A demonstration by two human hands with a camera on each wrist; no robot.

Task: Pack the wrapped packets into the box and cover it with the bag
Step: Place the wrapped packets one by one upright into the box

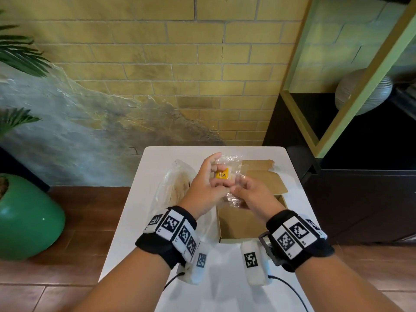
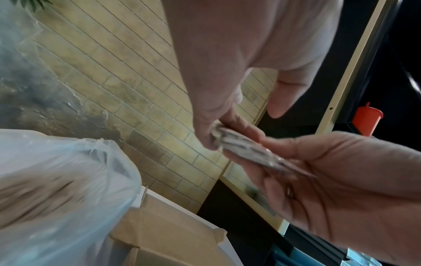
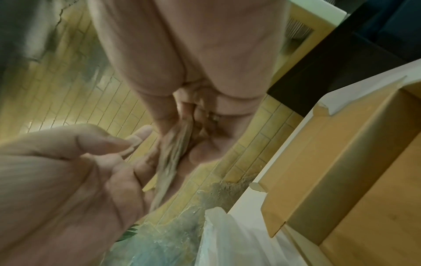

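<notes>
A clear-wrapped packet [image 1: 231, 176] with a yellow TEA tag is held up over the far end of the open cardboard box [image 1: 219, 224]. My left hand [image 1: 211, 179] pinches the packet's left side, the index finger raised. My right hand [image 1: 245, 188] grips its right lower part. In the left wrist view, the left hand [image 2: 214, 126] pinches one end of the packet [image 2: 250, 149], which lies across the right hand [image 2: 318, 171]. The right wrist view shows the right hand [image 3: 189, 115] pinching the packet [image 3: 173, 153]. A clear plastic bag [image 1: 175, 183] with brown contents lies left of the box.
The box and bag sit on a small white table [image 1: 157, 165] against a brick wall. The box's lid [image 1: 263, 176] lies open toward the far right. A green pot [image 1: 27, 221] stands on the floor at left, a dark cabinet [image 1: 360, 199] at right.
</notes>
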